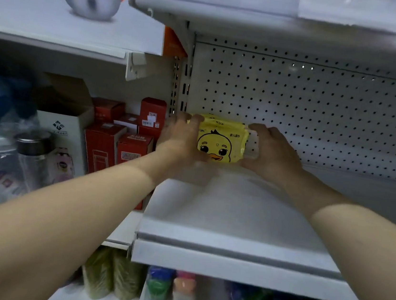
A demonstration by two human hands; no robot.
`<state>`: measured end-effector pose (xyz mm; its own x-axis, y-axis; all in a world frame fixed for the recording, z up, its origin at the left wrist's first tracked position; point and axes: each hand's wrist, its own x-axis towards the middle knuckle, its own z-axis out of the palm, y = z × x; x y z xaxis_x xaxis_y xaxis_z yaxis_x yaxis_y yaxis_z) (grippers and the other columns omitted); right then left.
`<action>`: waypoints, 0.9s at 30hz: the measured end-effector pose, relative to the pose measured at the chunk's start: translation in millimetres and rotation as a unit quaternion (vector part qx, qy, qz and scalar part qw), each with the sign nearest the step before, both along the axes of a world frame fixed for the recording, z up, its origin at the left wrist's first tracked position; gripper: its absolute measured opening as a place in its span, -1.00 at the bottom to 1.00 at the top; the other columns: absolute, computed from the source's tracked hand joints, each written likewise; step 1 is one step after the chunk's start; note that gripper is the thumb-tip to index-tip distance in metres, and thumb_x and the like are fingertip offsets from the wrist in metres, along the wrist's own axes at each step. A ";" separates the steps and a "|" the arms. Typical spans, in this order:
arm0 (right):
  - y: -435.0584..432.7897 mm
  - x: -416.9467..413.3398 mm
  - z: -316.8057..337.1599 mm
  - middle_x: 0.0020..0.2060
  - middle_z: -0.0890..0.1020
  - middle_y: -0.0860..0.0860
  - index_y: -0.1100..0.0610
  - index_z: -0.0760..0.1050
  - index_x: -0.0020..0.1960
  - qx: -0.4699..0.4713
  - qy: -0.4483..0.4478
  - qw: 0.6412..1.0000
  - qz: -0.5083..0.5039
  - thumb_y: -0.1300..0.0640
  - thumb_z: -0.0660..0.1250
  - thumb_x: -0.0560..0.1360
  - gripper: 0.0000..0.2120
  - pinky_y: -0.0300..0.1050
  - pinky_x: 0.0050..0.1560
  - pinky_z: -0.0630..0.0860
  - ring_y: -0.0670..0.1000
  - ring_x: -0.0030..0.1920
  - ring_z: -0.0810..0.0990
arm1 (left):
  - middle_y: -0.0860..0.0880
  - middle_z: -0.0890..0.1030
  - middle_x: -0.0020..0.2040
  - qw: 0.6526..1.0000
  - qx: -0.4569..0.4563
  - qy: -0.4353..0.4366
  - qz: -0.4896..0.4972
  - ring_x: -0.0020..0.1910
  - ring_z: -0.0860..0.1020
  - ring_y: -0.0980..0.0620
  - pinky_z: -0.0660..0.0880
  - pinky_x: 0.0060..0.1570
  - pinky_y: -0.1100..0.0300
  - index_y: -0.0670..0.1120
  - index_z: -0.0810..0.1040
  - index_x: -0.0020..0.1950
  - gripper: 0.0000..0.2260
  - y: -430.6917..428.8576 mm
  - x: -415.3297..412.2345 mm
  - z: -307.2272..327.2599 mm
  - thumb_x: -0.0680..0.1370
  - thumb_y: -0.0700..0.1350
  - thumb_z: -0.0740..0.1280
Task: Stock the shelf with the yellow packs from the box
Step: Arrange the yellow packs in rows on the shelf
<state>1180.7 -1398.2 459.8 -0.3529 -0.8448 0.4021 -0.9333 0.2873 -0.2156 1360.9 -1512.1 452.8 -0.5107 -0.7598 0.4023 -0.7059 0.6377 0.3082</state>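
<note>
Stack of yellow packs point(220, 141) at the back left of the white shelf point(233, 216), my left hand point(180, 139) and right hand point(273, 150) gripping its ends with curled fingers, perforated back panel point(321, 110) behind, red boxes point(118, 140) in the neighbouring bay

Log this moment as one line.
step: placing | left hand: grips packs | right hand: grips packs | where: shelf, back left

The packs point(220, 140) are yellow, with a cartoon duck face on the front and a pale seam at the right end. Several stand upright, one behind another, faces forward, at the back left of the white shelf point(233, 216), near its perforated back panel, gripped between the left hand point(181, 137) and the right hand point(274, 149).
</note>
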 end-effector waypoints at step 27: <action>353.5 97.6 -146.9 0.29 0.48 0.08 -0.06 0.41 0.38 0.289 -0.071 0.951 0.085 -0.13 0.55 0.34 -0.33 0.09 0.20 0.49 0.16 0.27 0.47 | -0.13 0.39 0.32 0.969 0.230 -0.091 0.000 0.32 0.33 -0.18 0.39 0.26 -0.08 0.08 0.41 0.35 -0.37 393.3 100.7 -158.0 0.34 0.02 0.57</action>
